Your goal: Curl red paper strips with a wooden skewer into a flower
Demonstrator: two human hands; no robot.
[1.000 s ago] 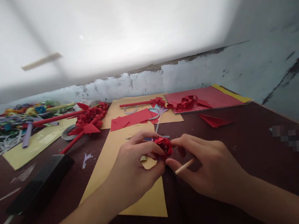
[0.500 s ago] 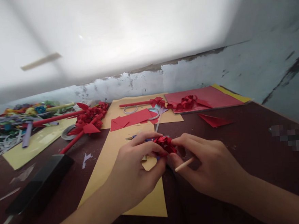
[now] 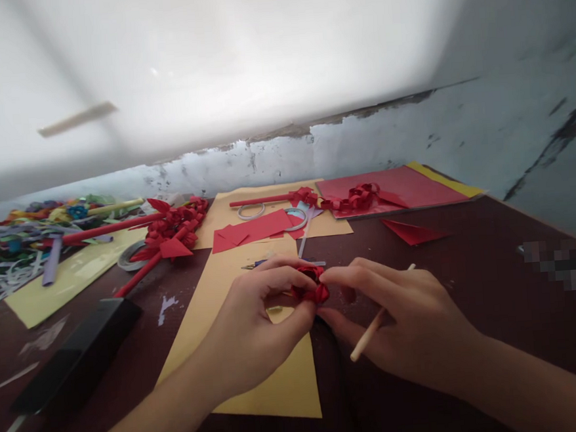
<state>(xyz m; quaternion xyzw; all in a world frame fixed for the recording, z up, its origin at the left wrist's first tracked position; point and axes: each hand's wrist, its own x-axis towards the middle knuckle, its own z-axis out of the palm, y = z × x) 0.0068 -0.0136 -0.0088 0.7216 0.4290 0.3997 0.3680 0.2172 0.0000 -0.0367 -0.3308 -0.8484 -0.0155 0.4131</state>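
Between the thumb and fingers of my left hand (image 3: 258, 317) is a red paper flower (image 3: 314, 286) of curled petals. My right hand (image 3: 398, 313) has its index fingertip at the flower's right side, while a thin wooden stick (image 3: 370, 335) is tucked across its fingers. The stick's blunt end points down toward me. Under my left hand lies a tan paper sheet (image 3: 275, 388). Behind the flower a pen (image 3: 254, 266) rests on that sheet, partly hidden by my fingers.
Finished red paper flowers (image 3: 180, 227) lie at the left, near a tape roll (image 3: 131, 255) and a black box-shaped object (image 3: 75, 356). Colourful paper strips (image 3: 18, 241) are heaped far left. Red paper pieces (image 3: 254, 229), a red folder (image 3: 414, 191) and a folded red piece (image 3: 412, 231) lie behind.
The red flower has shifted slightly left and turned in my left hand. My right thumb has moved off it, and the stick has swung to a steeper slant in my right hand.
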